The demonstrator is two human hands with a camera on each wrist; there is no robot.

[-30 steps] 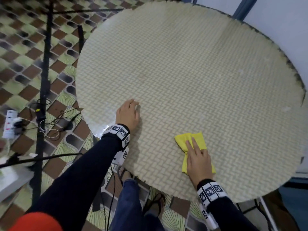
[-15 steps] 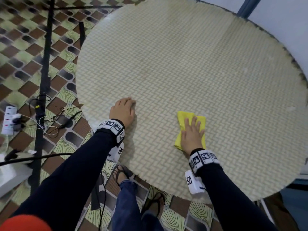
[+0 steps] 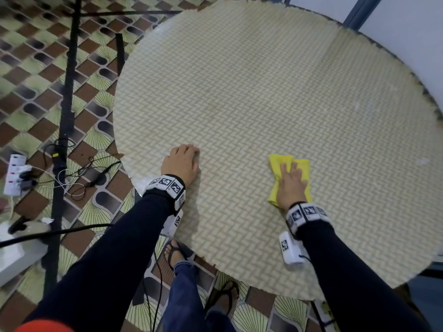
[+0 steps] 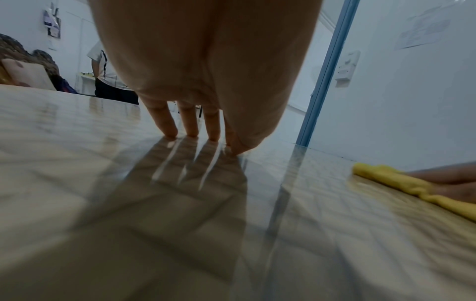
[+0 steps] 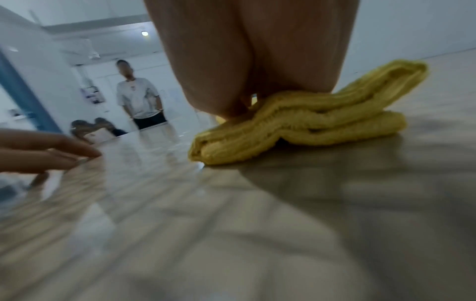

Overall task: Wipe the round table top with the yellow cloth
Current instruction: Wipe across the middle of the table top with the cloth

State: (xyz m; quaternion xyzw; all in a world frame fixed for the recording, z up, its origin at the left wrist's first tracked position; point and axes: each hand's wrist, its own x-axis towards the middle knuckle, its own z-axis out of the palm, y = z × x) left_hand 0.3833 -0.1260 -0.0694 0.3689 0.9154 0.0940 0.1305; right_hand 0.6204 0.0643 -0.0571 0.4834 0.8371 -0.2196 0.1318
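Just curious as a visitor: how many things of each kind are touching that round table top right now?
Hands: 2, the left hand resting on the table top and the right hand pressing on the cloth.
Cloths: 1, the yellow cloth, folded.
Total: 3.

Bare woven surface across the far and right parts of the round table top, open to a sweeping pass. On the near part, only left hand resting by the left edge and right hand flat on the folded yellow cloth, well apart. Wall and blue post close behind the far-right rim.
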